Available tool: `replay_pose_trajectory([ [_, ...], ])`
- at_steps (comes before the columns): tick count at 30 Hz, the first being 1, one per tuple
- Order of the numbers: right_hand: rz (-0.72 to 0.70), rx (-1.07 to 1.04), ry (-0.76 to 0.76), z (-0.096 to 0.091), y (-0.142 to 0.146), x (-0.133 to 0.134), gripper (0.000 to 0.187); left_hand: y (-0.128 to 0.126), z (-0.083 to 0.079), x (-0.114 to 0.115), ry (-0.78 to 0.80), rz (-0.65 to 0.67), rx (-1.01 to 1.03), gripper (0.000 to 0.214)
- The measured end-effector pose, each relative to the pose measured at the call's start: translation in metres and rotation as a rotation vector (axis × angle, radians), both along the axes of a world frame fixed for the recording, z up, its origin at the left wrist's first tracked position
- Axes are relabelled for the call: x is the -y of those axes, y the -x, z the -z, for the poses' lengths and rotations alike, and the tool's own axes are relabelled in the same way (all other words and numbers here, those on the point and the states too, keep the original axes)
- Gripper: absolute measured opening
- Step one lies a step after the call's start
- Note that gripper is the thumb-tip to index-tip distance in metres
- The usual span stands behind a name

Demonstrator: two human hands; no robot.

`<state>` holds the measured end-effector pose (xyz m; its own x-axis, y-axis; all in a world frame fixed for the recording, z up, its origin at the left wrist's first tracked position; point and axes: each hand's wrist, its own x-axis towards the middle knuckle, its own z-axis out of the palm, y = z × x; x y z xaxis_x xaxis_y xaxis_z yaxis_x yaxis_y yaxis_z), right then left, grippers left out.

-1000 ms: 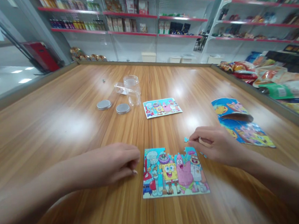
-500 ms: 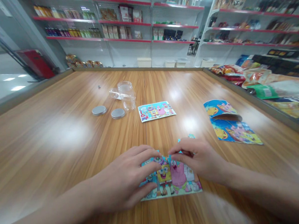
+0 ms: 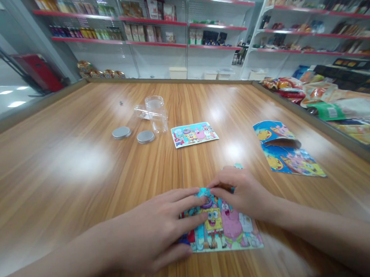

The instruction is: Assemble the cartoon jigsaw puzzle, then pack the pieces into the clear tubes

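A cartoon jigsaw puzzle (image 3: 232, 226) with a yellow square figure and a pink star figure lies on the table in front of me. My left hand (image 3: 166, 225) rests flat over its left part, fingers spread, covering that side. At the top edge, my right hand (image 3: 240, 189) pinches a small puzzle piece (image 3: 206, 191) between thumb and index finger; the fingers partly hide it. Just behind my right hand, a loose light-blue piece (image 3: 238, 166) peeks out. Farther off lies a picture card (image 3: 195, 134) with the same scene.
Two silver lids (image 3: 145, 136) and clear plastic jars (image 3: 156, 115) stand at mid-left. A folded blue printed sheet (image 3: 292, 160) lies on the right. Packaged goods (image 3: 325, 97) are heaped beyond the table's right edge (image 3: 325, 131). Stocked shelves (image 3: 153, 23) line the back.
The puzzle has shifted slightly right and toward me. The gap at its top edge appears filled where my right fingers are. My left hand has spread farther over the puzzle.
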<state>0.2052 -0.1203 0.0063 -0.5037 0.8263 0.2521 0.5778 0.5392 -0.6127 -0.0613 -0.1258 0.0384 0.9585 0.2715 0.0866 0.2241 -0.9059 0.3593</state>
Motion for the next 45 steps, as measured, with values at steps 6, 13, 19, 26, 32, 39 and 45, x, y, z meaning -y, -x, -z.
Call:
replay_pose_trajectory([
  [6, 0.001, 0.067, -0.029, -0.001, 0.000, -0.004, 0.008, 0.001, 0.002, 0.000, 0.002, -0.002, 0.001, 0.053],
  [13, -0.037, -0.086, -0.246, -0.007, -0.003, -0.002, 0.006, 0.000, 0.003, 0.000, -0.010, 0.010, 0.035, 0.047],
  [19, -0.181, 0.095, -0.121, -0.002, -0.004, -0.004, 0.013, 0.000, 0.000, 0.000, -0.022, 0.009, 0.025, 0.051],
  [26, -0.057, 0.214, -0.062, -0.008, -0.004, -0.001, 0.012, 0.001, 0.002, 0.000, -0.027, 0.015, 0.022, 0.054],
  [32, -0.020, 0.217, 0.049, -0.009, 0.001, 0.004, 0.006, 0.000, 0.003, 0.000, -0.011, 0.009, 0.032, 0.055],
  [39, 0.030, 0.157, 0.102, -0.008, 0.008, 0.005, 0.005, -0.003, 0.001, 0.001, -0.027, 0.000, 0.000, 0.055],
  [45, 0.087, 0.283, 0.062, -0.011, 0.011, 0.007, 0.004, -0.004, -0.001, 0.001, -0.047, 0.005, -0.011, 0.054],
])
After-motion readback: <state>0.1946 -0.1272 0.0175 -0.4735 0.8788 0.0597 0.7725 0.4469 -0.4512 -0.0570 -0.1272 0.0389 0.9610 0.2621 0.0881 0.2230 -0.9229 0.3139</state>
